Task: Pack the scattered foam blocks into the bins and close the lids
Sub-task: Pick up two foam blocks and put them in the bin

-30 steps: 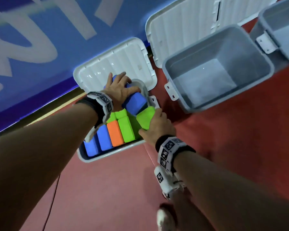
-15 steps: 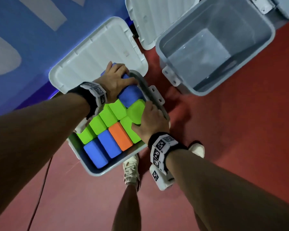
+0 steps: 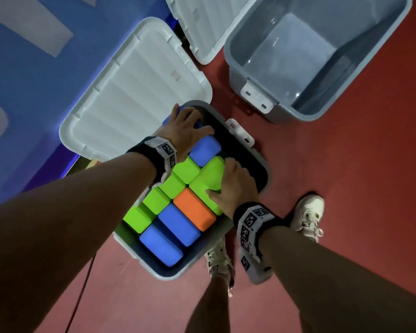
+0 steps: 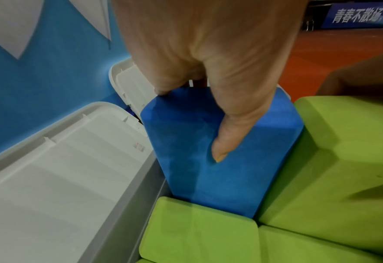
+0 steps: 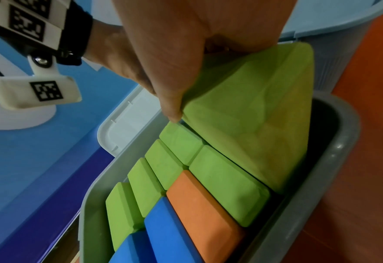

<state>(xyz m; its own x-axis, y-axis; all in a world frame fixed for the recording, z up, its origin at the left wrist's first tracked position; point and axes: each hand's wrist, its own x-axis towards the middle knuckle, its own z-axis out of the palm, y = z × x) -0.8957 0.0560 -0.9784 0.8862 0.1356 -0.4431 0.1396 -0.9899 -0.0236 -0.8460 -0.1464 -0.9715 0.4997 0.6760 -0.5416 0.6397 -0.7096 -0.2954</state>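
Your left hand (image 3: 186,131) grips a blue block (image 4: 219,151) at the far end of the near bin (image 3: 262,164): thumb pressed flat on the block's broad face, fingers curled over its top far edge, as the left wrist view shows. The block stands tilted, its lower end wedged against the green blocks beside it.

Your right hand (image 3: 235,186) grasps a green block (image 5: 253,124), thumb on its near edge, fingers hooked over the far top edge. This block sits tilted along the bin's right wall, touching the green block below it; it is not seated level with the rest.

Near bin contents, head view: a row of green blocks (image 3: 159,200) along the left side; two blue blocks (image 3: 171,231) and one orange block (image 3: 195,210) along the right side, all lying flush. The bin's white lid (image 3: 130,92) lies open, hinged back toward the blue wall (image 3: 22,68).

A second grey bin (image 3: 322,109) stands just beyond on the red floor (image 3: 346,164), nothing visible inside, its own white lid (image 3: 202,25) also open. The edge of another lid or bin shows at the top; cannot tell which.

Your two white shoes (image 3: 308,217) stand on the floor just beside the near bin.
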